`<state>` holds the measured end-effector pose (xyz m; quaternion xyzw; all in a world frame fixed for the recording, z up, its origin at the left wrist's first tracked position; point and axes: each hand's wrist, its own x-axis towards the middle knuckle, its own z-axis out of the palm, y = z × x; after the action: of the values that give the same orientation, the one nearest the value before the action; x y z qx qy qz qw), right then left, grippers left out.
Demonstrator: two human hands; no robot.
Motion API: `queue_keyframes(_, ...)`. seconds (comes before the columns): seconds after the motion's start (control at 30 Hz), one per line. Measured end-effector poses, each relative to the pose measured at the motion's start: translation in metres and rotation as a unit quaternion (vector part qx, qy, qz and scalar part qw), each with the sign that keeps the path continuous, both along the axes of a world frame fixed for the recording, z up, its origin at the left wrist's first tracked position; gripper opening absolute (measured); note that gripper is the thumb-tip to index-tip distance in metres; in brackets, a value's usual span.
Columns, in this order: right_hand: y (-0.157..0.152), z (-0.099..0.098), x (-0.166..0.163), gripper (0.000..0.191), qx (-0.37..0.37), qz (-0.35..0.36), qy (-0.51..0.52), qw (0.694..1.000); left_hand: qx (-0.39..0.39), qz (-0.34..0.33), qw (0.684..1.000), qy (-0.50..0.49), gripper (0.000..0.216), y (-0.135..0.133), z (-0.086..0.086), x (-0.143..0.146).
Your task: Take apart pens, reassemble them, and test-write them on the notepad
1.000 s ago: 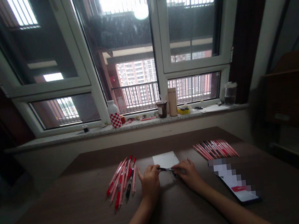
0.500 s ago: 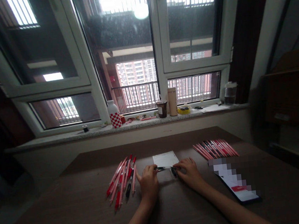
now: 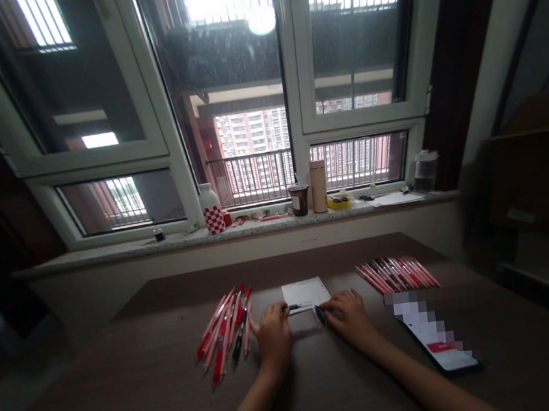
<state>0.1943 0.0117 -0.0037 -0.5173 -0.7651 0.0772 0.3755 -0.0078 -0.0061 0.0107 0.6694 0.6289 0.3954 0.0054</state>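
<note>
My left hand is closed in a pinch on a pen with a dark section. The pen lies level, its far end pointing right toward my other hand. My right hand is also pinched, with a small black piece at its fingertips; whether that is a pen cap I cannot tell. A gap shows between the pen and the right fingers. Just behind both hands lies a small white sheet of paper. Left of my left hand is a loose pile of red, pink and black pens.
Pens in a neat row lie at the right on the brown table. In front of them rests a phone, its screen partly pixelated. On the windowsill stand a checkered bottle, a drink cup, a tan flask and yellow tape.
The pen reached across to my right fingers before; now its right end is apart from them. Both hands stay in nearly the same place, and the view has shifted slightly.
</note>
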Motion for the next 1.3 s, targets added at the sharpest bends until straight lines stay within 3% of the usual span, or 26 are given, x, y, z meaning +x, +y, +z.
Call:
queue_keyframes(0.63,-0.009,0.009,-0.036,0.013,0.086,0.022,-0.150,0.985,-0.004,0.054,0.998,0.037,0.023,0.002,-0.002,0.001)
queue_keyframes(1.3,-0.005,0.000,-0.033,0.005,0.088,0.001,-0.119,0.989,-0.036,0.047,0.998,0.026,0.024,0.002,0.000,0.001)
